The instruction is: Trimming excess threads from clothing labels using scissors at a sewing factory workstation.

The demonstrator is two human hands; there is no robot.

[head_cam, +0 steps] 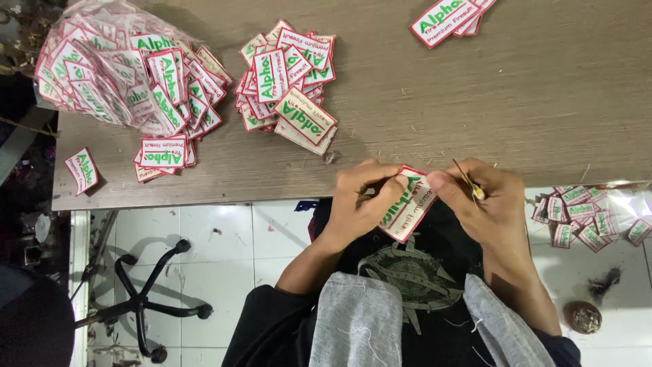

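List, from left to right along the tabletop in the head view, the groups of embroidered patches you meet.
Lone patch at the table's left edge → clear bag of patches → loose heap of patches → small stack at the top edge.

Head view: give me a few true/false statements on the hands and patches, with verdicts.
1. Both hands hold one patch. True.
2. The right hand also holds a thin tool. True.
3. The bag of patches lies on the floor. False: it lies on the table.
4. The left hand rests on the loose pile. False: it is apart from it, at the table's near edge.
5. Some patches lie on the floor. True.
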